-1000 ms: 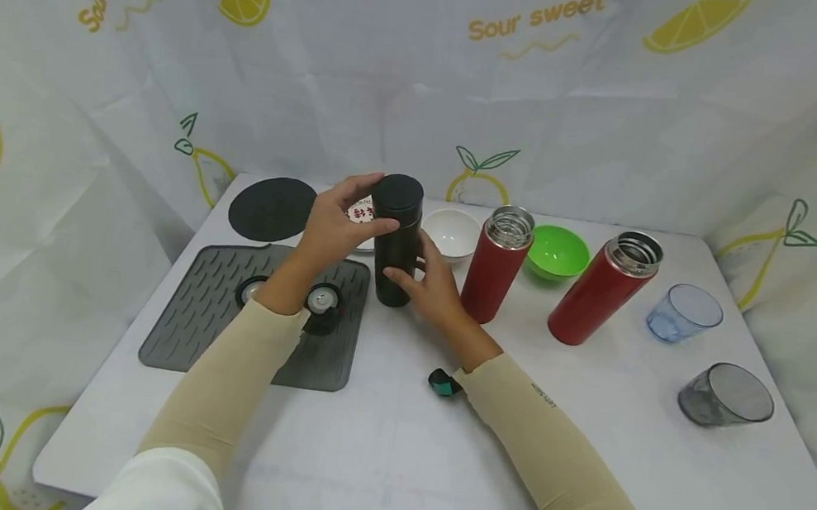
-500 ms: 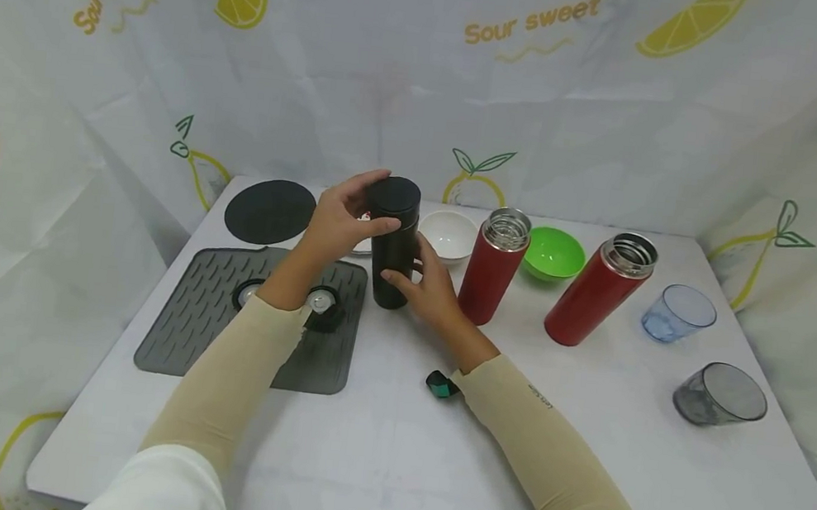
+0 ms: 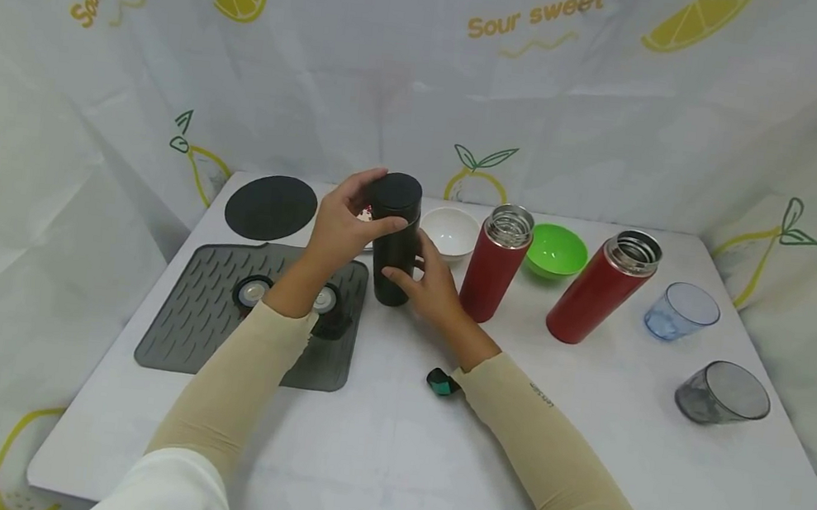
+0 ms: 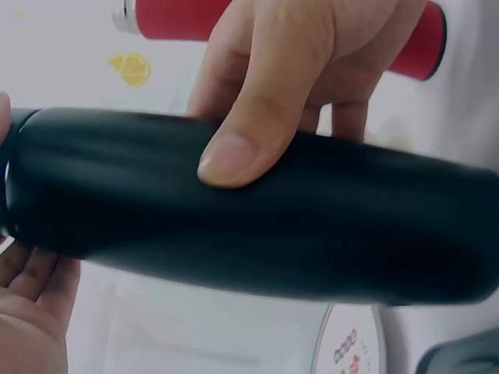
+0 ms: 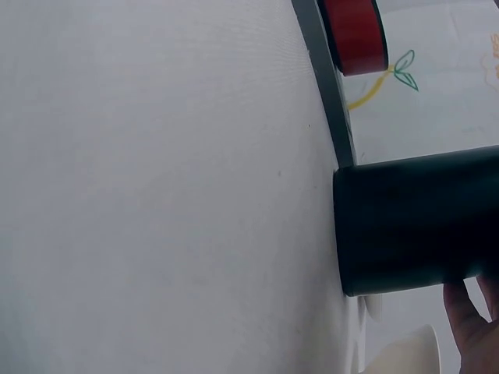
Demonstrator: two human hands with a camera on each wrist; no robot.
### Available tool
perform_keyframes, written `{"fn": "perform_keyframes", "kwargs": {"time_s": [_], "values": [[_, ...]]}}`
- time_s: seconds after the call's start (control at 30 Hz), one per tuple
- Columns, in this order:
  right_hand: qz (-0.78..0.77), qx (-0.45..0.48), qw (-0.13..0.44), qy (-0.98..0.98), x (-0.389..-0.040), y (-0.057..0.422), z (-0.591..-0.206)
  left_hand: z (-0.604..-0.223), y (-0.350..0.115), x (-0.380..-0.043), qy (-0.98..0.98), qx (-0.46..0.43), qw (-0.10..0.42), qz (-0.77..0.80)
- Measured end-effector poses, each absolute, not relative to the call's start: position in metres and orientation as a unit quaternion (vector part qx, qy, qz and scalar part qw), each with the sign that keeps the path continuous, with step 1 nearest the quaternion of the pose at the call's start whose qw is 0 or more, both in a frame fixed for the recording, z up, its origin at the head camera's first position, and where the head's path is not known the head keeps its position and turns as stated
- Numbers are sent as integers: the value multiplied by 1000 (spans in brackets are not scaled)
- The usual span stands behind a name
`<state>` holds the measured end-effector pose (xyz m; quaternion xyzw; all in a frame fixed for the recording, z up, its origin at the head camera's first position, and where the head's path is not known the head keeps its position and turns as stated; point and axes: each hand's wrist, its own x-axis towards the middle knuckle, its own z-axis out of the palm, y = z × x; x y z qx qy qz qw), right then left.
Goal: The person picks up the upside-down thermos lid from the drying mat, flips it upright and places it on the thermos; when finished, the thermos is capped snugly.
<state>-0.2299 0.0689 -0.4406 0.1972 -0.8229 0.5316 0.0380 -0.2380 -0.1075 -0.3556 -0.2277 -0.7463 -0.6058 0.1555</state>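
Observation:
A black thermos (image 3: 394, 262) stands upright on the table, just right of the grey mat. My left hand (image 3: 343, 217) grips its lid (image 3: 397, 196), with the thumb across the near side and the fingers reaching round behind. Lower down, my right hand (image 3: 436, 289) holds the thermos body. The left wrist view shows the right thumb (image 4: 242, 152) lying on the dark body and some left fingers (image 4: 39, 284) at the lid end. In the right wrist view, the thermos base (image 5: 351, 234) is close to the table, with right fingers (image 5: 468, 315) beneath its side.
Two lidless red thermoses (image 3: 495, 272) (image 3: 598, 296) stand right of my hands. Lids (image 3: 252, 292) lie on the grey mat (image 3: 184, 323), partly behind my left arm. Around are white (image 3: 450, 231) and green (image 3: 557, 250) bowls, blue (image 3: 681, 313) and grey (image 3: 722, 396) glasses, and a black disc (image 3: 271, 207).
My left wrist and forearm have shifted slightly to the right, uncovering more of a lid on the mat. Both hands keep hold of the black thermos, which stays in place.

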Motion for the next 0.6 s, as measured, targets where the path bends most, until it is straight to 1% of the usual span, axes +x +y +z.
{"fn": "perform_keyframes", "kwargs": {"time_s": [0.1, 0.23, 0.33, 0.43, 0.6], "values": [[531, 196, 38, -823, -230, 69, -441, -354, -111, -239, -753, -236, 137, -598], [529, 198, 40, -824, -231, 69, -442, -348, -120, -243, -772, -247, 88, -580], [529, 199, 43, -824, -231, 69, -442, -345, -123, -246, -772, -255, 66, -579], [529, 198, 43, -824, -231, 69, -441, -344, -120, -246, -758, -261, 78, -593], [528, 194, 39, -826, -230, 69, -442, -346, -111, -240, -760, -236, 149, -587]]}}
